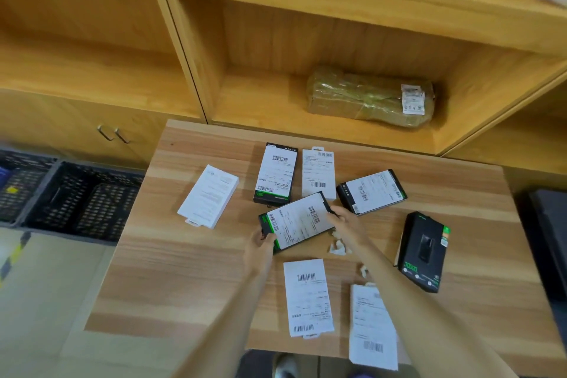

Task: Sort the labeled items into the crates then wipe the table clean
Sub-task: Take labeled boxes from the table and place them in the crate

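Both my hands hold a black box with a white barcode label [297,221] over the middle of the wooden table [171,255]. My left hand [260,244] grips its lower left corner; my right hand [343,218] pinches its upper right edge. Around it lie several other labeled boxes: a white one at the left [208,196], two side by side behind [276,175] [318,173], a black one at the right [372,192], a black and green one [423,252] face up, and two white ones near me [307,298] [371,328].
Black plastic crates [82,199] stand on the floor left of the table. Small paper scraps [339,247] lie under my right forearm. Behind the table is a wooden shelf unit with a tape-wrapped parcel [368,97]. A dark object [549,224] stands at the right.
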The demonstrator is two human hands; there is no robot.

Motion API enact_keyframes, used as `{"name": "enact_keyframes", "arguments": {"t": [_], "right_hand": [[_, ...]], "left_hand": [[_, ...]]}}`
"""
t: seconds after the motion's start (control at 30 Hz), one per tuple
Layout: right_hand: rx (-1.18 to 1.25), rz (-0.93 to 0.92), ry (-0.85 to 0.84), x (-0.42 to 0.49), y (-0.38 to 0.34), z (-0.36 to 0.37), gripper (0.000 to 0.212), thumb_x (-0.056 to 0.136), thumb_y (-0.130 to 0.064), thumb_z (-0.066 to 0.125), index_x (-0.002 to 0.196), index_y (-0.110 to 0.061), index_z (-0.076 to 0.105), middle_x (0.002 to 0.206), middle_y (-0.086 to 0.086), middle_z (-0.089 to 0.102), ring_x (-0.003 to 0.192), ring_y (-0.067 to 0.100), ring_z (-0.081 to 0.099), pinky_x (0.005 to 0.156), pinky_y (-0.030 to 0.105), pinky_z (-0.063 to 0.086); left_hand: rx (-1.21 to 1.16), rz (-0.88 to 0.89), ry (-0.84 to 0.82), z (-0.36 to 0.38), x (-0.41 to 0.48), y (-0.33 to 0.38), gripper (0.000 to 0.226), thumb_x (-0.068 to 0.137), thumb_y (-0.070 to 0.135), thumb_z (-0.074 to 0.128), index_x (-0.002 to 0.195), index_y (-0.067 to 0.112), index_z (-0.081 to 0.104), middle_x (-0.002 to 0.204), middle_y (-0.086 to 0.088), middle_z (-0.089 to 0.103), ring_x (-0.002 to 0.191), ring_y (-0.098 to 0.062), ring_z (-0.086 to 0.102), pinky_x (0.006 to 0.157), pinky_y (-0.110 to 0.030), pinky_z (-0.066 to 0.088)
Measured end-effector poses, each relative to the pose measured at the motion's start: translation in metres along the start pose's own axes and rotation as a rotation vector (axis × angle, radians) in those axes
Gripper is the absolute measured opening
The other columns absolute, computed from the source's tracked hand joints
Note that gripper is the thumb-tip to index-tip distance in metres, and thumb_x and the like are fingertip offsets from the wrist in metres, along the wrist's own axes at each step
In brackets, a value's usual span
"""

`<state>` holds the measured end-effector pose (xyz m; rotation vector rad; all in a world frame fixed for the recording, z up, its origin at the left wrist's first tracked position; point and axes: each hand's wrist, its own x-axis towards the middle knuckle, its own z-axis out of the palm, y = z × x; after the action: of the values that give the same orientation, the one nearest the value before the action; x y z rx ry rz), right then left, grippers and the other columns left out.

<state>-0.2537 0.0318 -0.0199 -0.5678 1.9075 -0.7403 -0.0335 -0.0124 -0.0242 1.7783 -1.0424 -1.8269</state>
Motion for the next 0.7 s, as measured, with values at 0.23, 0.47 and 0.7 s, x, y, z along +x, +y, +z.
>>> {"name": "enact_keyframes", "arguments": {"t": [0.23, 0.47, 0.7], "right_hand": [[-0.065, -0.078, 0.007, 0.008, -0.053, -0.006, 0.050, 0.091, -0.052, 0.056, 0.136, -0.031, 0.057, 0.132, -0.011, 0.059, 0.121, 0.010, 0.055, 0.104, 0.038, 0.045], [-0.062, -0.153, 0.027, 0.040, -0.095, 0.007, 0.038, 0.098, -0.035, 0.055, 0.134, -0.023, 0.058, 0.125, -0.005, 0.060, 0.112, 0.013, 0.055, 0.088, 0.028, 0.043], [-0.100, -0.144, 0.042, 0.086, -0.118, 0.026, 0.050, 0.094, -0.043, 0.056, 0.141, -0.025, 0.052, 0.134, -0.008, 0.053, 0.121, 0.014, 0.051, 0.095, 0.034, 0.045]], "left_hand": [[-0.235, 0.071, 0.082, 0.000, -0.013, 0.044, 0.026, 0.095, 0.010, 0.056, 0.119, 0.020, 0.059, 0.106, 0.007, 0.070, 0.090, -0.004, 0.066, 0.070, -0.020, 0.051], [-0.305, 0.034, 0.026, 0.002, 0.016, 0.055, 0.047, 0.085, 0.025, 0.058, 0.132, 0.028, 0.054, 0.120, 0.008, 0.069, 0.111, -0.013, 0.066, 0.102, -0.045, 0.050], [-0.370, -0.079, -0.080, 0.014, 0.024, 0.061, 0.065, 0.080, 0.037, 0.065, 0.139, 0.044, 0.039, 0.135, 0.015, 0.056, 0.127, -0.010, 0.050, 0.114, -0.045, 0.033]]}}
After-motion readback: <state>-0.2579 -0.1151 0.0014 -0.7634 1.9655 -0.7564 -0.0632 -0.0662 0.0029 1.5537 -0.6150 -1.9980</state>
